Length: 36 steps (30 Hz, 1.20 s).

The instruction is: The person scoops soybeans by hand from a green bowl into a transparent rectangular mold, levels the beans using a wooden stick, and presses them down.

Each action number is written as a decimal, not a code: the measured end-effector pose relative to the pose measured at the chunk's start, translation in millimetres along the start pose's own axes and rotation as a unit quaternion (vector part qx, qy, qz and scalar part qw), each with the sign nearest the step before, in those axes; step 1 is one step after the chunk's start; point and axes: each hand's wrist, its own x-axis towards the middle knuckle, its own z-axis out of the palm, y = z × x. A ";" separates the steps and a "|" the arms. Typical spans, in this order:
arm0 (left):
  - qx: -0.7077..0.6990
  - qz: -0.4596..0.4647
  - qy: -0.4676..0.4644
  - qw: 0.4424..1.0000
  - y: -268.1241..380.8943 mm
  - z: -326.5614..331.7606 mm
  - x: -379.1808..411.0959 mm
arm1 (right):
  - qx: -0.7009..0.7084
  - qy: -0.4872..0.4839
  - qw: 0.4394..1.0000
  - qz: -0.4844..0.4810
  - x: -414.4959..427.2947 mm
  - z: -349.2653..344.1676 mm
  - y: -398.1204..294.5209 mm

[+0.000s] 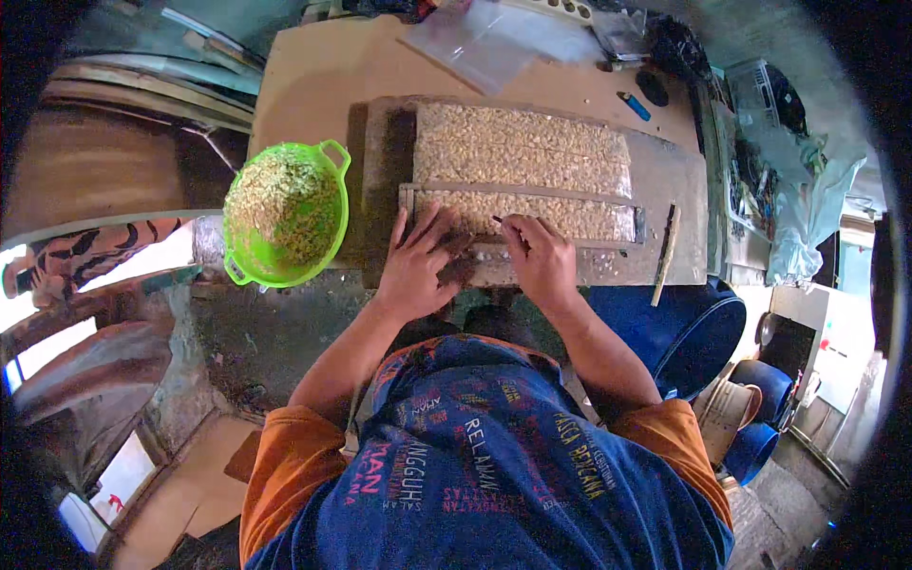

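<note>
My left hand (417,267) lies with fingers spread over the left part of a narrow wooden frame (513,189), holding nothing. Inside this frame is a strip of pale beans (584,219) in clear plastic. My right hand (543,258) pinches a small dark pointed tool (496,219) above the strip's near side; most of the tool is hidden by the fingers. Just beyond the frame, a wider flat slab of beans (520,146) in plastic lies on a worn wooden board (670,185).
Left of the board stands a green colander (342,206) with loose beans. A thin stick (667,253) overhangs the board's right front edge. Farther back are clear plastic sheets (470,43) and a blue lighter (634,105). A blue drum (702,342) stands below at the right.
</note>
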 end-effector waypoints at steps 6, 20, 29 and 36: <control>-0.005 -0.006 0.002 1.000 2.5 -1.9 1.3 | 0.014 -0.014 0.999 -0.033 8.7 18.9 -8.8; -0.009 -0.021 0.019 1.000 -15.8 -12.4 -17.0 | 0.003 -0.041 0.999 0.026 10.2 12.1 -18.2; -0.100 -0.035 0.035 0.994 -23.8 -10.1 -22.3 | 0.003 -0.055 0.995 -0.083 22.0 38.1 -39.9; -0.103 -0.029 0.041 0.993 -25.7 -9.8 -25.2 | -0.087 -0.118 0.981 -0.127 23.4 42.3 -39.2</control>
